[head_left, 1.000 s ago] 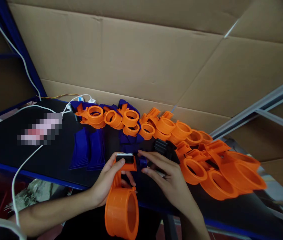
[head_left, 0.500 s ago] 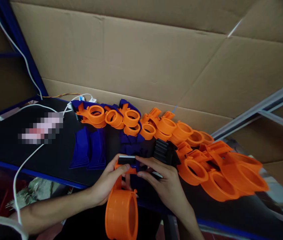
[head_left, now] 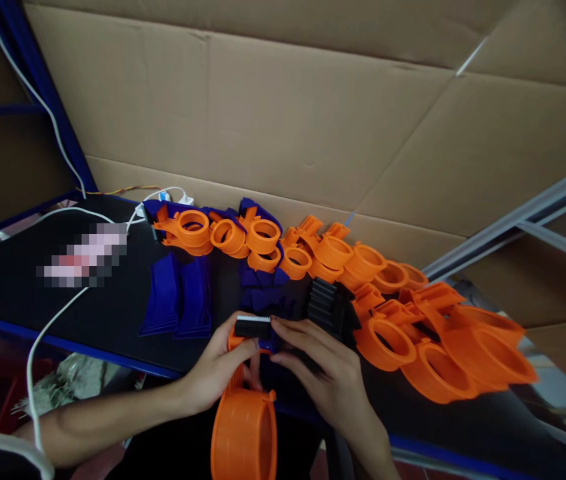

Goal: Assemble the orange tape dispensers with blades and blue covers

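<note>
My left hand (head_left: 227, 360) is wrapped round the handle end of an orange tape dispenser (head_left: 243, 433), whose wide ring hangs toward me. At its far end sits a black strip (head_left: 253, 327) with a white toothed blade (head_left: 253, 319) along the top. Just below the strip, a small dark blue part (head_left: 269, 343) shows at the dispenser's head. My right hand (head_left: 330, 367) pinches the right end of this head between thumb and fingers. Exactly which piece the right fingertips grip is partly hidden.
Several orange dispenser bodies (head_left: 385, 343) are piled on the black table (head_left: 113, 320) to the right and along the back. Blue curved parts (head_left: 193, 297) lie stacked at left. Black ribbed parts (head_left: 323, 300) sit behind my right hand. A white cable (head_left: 33, 373) hangs at left. Cardboard (head_left: 283, 113) walls the back.
My right hand has shifted slightly, its fingers now closer over the right end of the dispenser's head. The dispenser has tilted and lowered a little in my left hand.
</note>
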Demonstrator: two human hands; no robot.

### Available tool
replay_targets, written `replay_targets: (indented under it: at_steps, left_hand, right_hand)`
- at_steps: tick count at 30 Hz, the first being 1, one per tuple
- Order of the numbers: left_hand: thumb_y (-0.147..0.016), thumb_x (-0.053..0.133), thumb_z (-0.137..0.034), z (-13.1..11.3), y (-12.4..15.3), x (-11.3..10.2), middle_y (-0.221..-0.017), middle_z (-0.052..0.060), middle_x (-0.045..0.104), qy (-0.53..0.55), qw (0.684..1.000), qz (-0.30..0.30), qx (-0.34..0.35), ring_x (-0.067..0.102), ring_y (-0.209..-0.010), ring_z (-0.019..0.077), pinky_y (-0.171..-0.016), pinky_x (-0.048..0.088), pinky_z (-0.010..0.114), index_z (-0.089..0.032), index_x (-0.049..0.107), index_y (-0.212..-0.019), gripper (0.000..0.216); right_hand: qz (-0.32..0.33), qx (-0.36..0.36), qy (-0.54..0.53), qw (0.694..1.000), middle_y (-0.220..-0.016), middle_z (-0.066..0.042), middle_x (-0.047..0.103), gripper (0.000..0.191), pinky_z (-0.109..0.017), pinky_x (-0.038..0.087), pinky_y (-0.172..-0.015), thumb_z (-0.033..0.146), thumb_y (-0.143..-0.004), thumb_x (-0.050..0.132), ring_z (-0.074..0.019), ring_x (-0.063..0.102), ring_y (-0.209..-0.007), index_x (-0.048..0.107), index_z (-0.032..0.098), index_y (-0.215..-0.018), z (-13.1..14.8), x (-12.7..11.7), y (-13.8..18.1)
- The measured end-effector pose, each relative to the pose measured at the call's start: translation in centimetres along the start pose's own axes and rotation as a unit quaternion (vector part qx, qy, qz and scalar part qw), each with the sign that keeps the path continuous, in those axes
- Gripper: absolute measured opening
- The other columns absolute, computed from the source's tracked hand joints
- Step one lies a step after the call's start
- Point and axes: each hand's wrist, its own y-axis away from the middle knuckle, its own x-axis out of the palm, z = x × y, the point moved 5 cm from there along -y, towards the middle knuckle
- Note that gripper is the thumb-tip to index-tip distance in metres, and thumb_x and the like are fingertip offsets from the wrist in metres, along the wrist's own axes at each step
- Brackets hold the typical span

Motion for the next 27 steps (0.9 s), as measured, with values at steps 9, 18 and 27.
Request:
replay_targets:
  at_steps: [9, 18, 27]
  left_hand:
    - [-0.092, 0.064, -0.033, 0.2, 0.5, 0.2, -0.063, -0.005, 0.064, -0.038, 0.998, 0.023, 0.044, 0.062, -0.05, 0.0102, -0.053, 0.052, 0.02, -0.021, 0.044, -0.117, 0.034]
    - [-0.095, 0.062, -0.035, 0.4, 1.3, 0.8, -0.08, -0.004, 0.061, -0.025, 0.993, 0.078, 0.086, 0.064, -0.056, 0.0087, -0.065, 0.061, 0.03, -0.024, 0.042, -0.113, 0.029]
    - [-0.097, 0.059, -0.029, 0.3, 2.1, 1.0, -0.08, -0.003, 0.062, -0.053, 0.99, 0.08, 0.103, 0.066, -0.069, 0.0099, -0.071, 0.057, 0.026, -0.024, 0.042, -0.116, 0.026]
  right_hand:
    - [-0.011, -0.049, 0.088, 0.995, -0.126, -0.005, 0.071, 0.043, -0.038, 0.052, -0.103, 0.018, -0.09, 0.071, -0.0191, 0.068, -0.111, 0.062, 0.025, -0.131, 1.3, -0.6, 1.1]
    - [-0.011, -0.101, 0.194, 0.976, -0.128, -0.01, 0.07, 0.04, -0.036, 0.048, -0.108, 0.01, -0.096, 0.059, -0.0176, 0.067, -0.116, 0.059, 0.015, -0.136, 4.0, -1.0, 1.7]
    - [-0.012, -0.11, 0.224, 0.968, -0.125, -0.014, 0.072, 0.036, -0.036, 0.057, -0.092, 0.011, -0.095, 0.06, -0.0208, 0.072, -0.101, 0.064, 0.012, -0.131, 4.6, -0.9, 2.5]
